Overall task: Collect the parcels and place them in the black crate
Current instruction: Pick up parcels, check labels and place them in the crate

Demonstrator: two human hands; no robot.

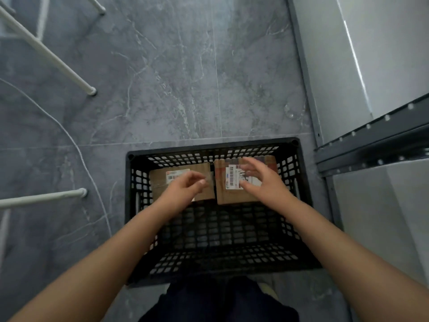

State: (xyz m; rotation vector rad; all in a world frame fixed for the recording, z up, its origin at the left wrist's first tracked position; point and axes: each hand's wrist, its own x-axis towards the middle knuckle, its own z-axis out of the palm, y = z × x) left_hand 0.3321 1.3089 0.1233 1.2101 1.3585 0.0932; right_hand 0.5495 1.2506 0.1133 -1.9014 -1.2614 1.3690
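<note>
The left parcel [160, 182] and right parcel [224, 197] lie flat inside the black crate [303, 182], side by side against its far wall. My left grip [185, 185] hovers over the left one, fingers loosely curled on nothing. My right grip [262, 180] is spread wide above the other's label [232, 181], holding nothing. Each parcel sits directly beneath its nearer grip.

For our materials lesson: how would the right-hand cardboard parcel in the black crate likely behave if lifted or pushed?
The parcel probably stays stiff: its cardboard faces look flat and square-edged. Lying flat on the crate floor, it should slide rather than roll. Weight is uncertain; the contents are hidden.
</note>
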